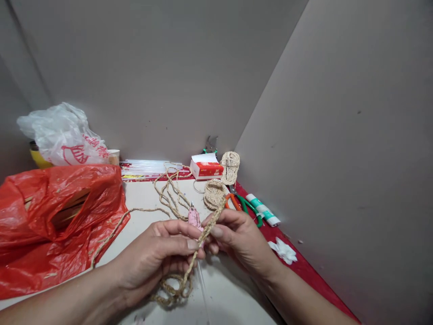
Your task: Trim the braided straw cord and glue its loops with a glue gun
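Observation:
Between my two hands runs a braided straw cord, pinched by the thumb and fingers of each. My left hand grips it lower down, and its loose loops hang below onto the table. Just above, my right hand holds a thicker, flatter stretch of the braid near its upper end. Behind the fingers lies a pink-wrapped tool with a metal tip, partly hidden. Beyond it rest a small woven straw slipper and a woven straw sole.
A red plastic bag with straw inside covers the left side. White plastic bag, paper cup, clear sticks and red-white box line the back. Scissors, a green-white roll and crumpled tissue lie right, near the wall.

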The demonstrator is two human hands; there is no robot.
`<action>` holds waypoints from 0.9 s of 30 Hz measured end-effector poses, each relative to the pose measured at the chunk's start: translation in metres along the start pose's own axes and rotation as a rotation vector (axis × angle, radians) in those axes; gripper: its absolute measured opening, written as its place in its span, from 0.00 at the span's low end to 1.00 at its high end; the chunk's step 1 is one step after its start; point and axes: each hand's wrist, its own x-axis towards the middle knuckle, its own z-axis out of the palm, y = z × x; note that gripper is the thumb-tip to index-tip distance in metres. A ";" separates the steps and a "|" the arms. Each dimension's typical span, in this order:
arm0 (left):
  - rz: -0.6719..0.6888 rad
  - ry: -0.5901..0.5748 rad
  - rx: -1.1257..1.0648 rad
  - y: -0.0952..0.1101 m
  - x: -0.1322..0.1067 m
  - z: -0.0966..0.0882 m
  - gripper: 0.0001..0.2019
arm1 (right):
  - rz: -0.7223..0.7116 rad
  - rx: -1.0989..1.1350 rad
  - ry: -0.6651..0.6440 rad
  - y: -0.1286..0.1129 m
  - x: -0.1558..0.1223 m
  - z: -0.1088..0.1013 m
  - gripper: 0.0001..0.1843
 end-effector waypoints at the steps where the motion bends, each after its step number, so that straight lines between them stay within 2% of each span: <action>1: -0.006 -0.007 0.001 0.000 0.000 0.000 0.06 | 0.001 -0.002 0.003 0.000 0.000 0.000 0.13; 12: -0.044 -0.035 -0.012 -0.002 0.000 -0.001 0.05 | -0.010 -0.007 0.005 0.004 -0.002 0.003 0.12; 17: -0.014 -0.042 0.031 -0.002 -0.001 -0.002 0.05 | -0.037 -0.020 0.017 0.002 -0.003 0.005 0.11; 27: 0.146 0.123 0.293 -0.004 0.001 0.002 0.09 | -0.081 -0.113 0.067 0.003 -0.005 0.008 0.09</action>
